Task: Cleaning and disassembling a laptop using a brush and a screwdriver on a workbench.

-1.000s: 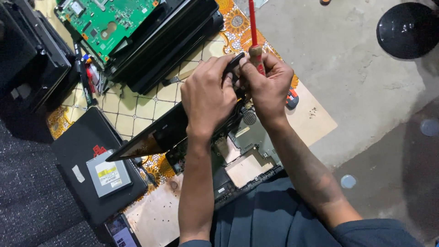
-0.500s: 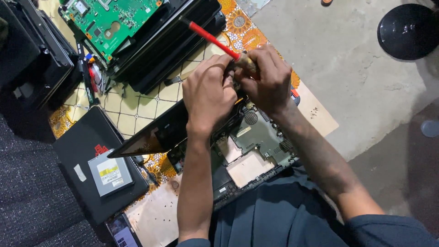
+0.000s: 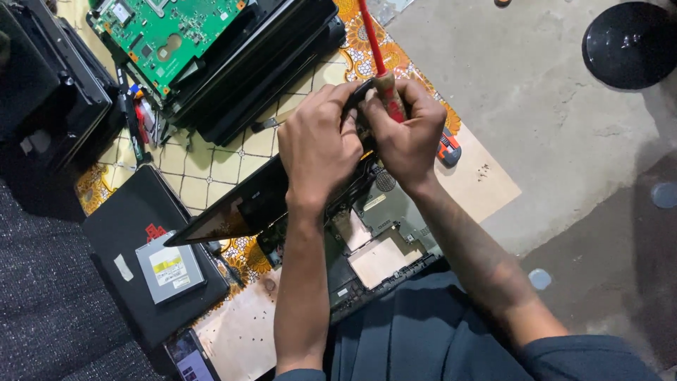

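Note:
An opened laptop base (image 3: 384,243) with bare inner parts rests on my lap, its dark lid (image 3: 240,208) tilted off to the left. My left hand (image 3: 321,144) grips the laptop's far edge near the hinge. Close beside it, my right hand (image 3: 405,137) is closed around a red-shafted screwdriver (image 3: 374,49) with a wooden-coloured handle; the shaft points up and away from me. The tool's tip is hidden between my hands.
A green circuit board (image 3: 173,32) lies on a stack of black laptop shells at the back left. A closed black laptop (image 3: 130,226) bears a silver optical drive (image 3: 171,267). A phone (image 3: 189,356) lies near my knee. A round black stool (image 3: 631,42) stands at the right.
The screwdriver's shaft swung from upright to pointing left, then back to nearly upright. Both hands stay at the laptop's hinge edge.

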